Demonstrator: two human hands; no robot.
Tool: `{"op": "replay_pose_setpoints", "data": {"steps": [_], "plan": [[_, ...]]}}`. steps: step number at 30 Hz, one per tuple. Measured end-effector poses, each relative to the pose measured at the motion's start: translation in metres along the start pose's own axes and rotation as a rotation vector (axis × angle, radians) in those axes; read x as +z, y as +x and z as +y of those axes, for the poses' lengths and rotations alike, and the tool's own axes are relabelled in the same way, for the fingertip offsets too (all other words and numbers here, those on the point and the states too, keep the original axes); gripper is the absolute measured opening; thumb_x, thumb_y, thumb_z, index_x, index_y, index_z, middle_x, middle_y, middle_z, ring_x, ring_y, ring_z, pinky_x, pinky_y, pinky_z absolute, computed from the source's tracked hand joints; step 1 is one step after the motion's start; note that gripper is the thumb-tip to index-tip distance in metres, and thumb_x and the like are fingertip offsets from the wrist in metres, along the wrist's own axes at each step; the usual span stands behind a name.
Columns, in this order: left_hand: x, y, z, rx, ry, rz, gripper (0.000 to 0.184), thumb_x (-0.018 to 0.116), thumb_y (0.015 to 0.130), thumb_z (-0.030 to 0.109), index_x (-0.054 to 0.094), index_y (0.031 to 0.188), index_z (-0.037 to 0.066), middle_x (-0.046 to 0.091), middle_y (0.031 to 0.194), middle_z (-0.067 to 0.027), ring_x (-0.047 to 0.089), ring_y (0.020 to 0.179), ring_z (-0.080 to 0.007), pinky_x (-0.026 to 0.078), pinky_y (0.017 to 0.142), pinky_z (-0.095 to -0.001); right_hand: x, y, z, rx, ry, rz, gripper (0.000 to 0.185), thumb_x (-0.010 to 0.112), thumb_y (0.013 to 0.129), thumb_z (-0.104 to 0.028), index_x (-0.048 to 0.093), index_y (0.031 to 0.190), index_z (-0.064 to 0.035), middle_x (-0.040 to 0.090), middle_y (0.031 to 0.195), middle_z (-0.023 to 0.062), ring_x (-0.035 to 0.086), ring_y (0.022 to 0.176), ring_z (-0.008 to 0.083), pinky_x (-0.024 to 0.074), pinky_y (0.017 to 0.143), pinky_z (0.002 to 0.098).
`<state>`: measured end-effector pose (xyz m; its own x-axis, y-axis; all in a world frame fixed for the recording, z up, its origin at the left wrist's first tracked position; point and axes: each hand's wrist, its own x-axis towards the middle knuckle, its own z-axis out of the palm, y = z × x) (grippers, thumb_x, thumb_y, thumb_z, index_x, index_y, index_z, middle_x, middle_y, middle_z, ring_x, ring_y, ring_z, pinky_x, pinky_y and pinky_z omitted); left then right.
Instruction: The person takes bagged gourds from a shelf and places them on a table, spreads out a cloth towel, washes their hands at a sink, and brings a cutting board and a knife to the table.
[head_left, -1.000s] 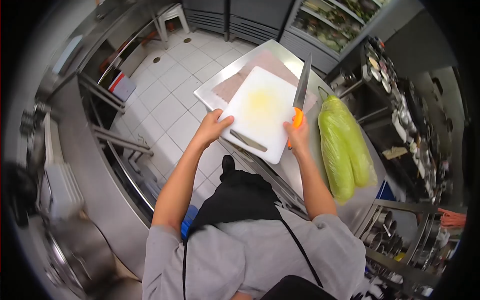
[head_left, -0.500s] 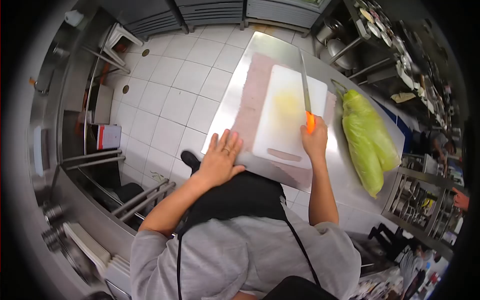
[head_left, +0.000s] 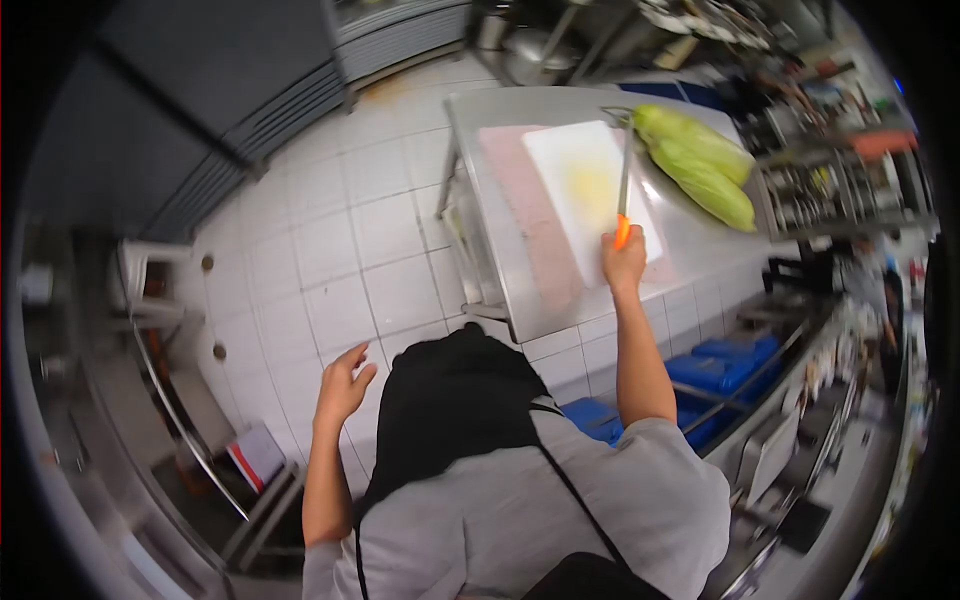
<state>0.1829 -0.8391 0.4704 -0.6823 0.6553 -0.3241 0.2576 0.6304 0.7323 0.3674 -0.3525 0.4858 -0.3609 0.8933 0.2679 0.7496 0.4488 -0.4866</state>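
Observation:
My right hand (head_left: pixel 624 262) grips the orange handle of a knife (head_left: pixel 626 185), its long blade pointing away from me over the right side of a white cutting board (head_left: pixel 560 160). The board has a yellow stain and lies on a pinkish cloth (head_left: pixel 530 220) on a steel table (head_left: pixel 700 235). My left hand (head_left: pixel 343 385) hangs over the floor, off the table, fingers apart and holding nothing. Beyond the knife, a bag of long green vegetables (head_left: pixel 695 165) rests at the table's far right.
Blue containers (head_left: pixel 715 370) sit under a steel rack at the right. Shelves with pots (head_left: pixel 820 195) stand beyond the table. A white stool (head_left: pixel 150 275) and a red-and-white box (head_left: pixel 255 458) are at the left. Another person (head_left: pixel 850 275) is at the far right.
My left hand has come off the board, then off the table edge, out to the left. The view has turned, and the board now lies on the cloth. The knife stays in my right hand.

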Motion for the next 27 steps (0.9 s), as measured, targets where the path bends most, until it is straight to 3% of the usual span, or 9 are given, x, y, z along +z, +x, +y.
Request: {"op": "replay_pose_setpoints", "data": {"steps": [4, 9, 17, 21, 24, 25, 27], "plan": [[-0.030, 0.054, 0.009, 0.041, 0.025, -0.079, 0.047, 0.069, 0.088, 0.022, 0.060, 0.129, 0.002, 0.069, 0.110, -0.0227, 0.069, 0.100, -0.0330, 0.053, 0.085, -0.0403, -0.031, -0.013, -0.001, 0.293, 0.081, 0.072, 0.030, 0.070, 0.085, -0.018, 0.051, 0.103, -0.0022, 0.066, 0.093, 0.0222, 0.064, 0.089, 0.0441, 0.0478, 0.080, 0.0505], [-0.036, 0.136, 0.045, 0.188, 0.096, -0.253, 0.046, 0.069, 0.088, 0.021, 0.060, 0.130, 0.003, 0.069, 0.110, -0.0220, 0.068, 0.100, -0.0322, 0.053, 0.084, -0.0394, -0.059, -0.012, 0.023, 0.456, -0.128, 0.159, 0.045, 0.060, 0.092, -0.046, 0.055, 0.103, -0.0033, 0.067, 0.087, 0.0247, 0.065, 0.084, 0.0453, 0.0484, 0.075, 0.0525], [-0.053, 0.263, 0.090, 0.289, 0.129, -0.367, 0.035, 0.067, 0.090, 0.015, 0.065, 0.121, 0.001, 0.072, 0.103, -0.0190, 0.071, 0.093, -0.0267, 0.055, 0.079, -0.0372, -0.088, 0.005, 0.079, 0.368, -0.366, 0.057, 0.040, 0.069, 0.085, -0.044, 0.066, 0.093, -0.0049, 0.069, 0.083, 0.0199, 0.066, 0.078, 0.0408, 0.0506, 0.067, 0.0484], [-0.051, 0.341, 0.161, 0.502, 0.110, -0.343, 0.024, 0.064, 0.089, 0.007, 0.068, 0.111, 0.000, 0.072, 0.098, -0.0177, 0.071, 0.089, -0.0258, 0.055, 0.078, -0.0338, -0.070, 0.031, 0.106, 0.329, -0.355, 0.165, 0.040, 0.073, 0.081, -0.042, 0.071, 0.101, -0.0063, 0.068, 0.089, 0.0184, 0.066, 0.084, 0.0376, 0.0516, 0.072, 0.0459], [-0.033, 0.393, 0.219, 0.755, 0.081, -0.314, 0.023, 0.064, 0.088, 0.005, 0.068, 0.109, -0.001, 0.070, 0.097, -0.0184, 0.069, 0.089, -0.0277, 0.054, 0.080, -0.0346, -0.064, 0.056, 0.109, 0.437, -0.429, 0.106, 0.039, 0.077, 0.077, -0.042, 0.073, 0.098, -0.0089, 0.067, 0.089, 0.0146, 0.064, 0.088, 0.0328, 0.0526, 0.074, 0.0436], [-0.026, 0.407, 0.236, 0.816, 0.108, -0.307, 0.024, 0.064, 0.085, 0.004, 0.067, 0.109, -0.001, 0.068, 0.103, -0.0198, 0.066, 0.096, -0.0315, 0.053, 0.084, -0.0376, -0.066, 0.062, 0.110, 0.495, -0.446, 0.006, 0.043, 0.078, 0.076, -0.037, 0.070, 0.109, -0.0101, 0.066, 0.099, 0.0156, 0.061, 0.098, 0.0333, 0.0527, 0.078, 0.0441], [-0.009, 0.434, 0.257, 0.992, 0.141, -0.274, 0.026, 0.064, 0.084, 0.005, 0.067, 0.110, 0.000, 0.066, 0.109, -0.0206, 0.064, 0.102, -0.0341, 0.052, 0.088, -0.0390, -0.047, 0.082, 0.096, 0.389, -0.430, 0.186, 0.053, 0.080, 0.074, -0.032, 0.064, 0.121, -0.0140, 0.062, 0.110, 0.0161, 0.058, 0.104, 0.0348, 0.0528, 0.080, 0.0455]]}}
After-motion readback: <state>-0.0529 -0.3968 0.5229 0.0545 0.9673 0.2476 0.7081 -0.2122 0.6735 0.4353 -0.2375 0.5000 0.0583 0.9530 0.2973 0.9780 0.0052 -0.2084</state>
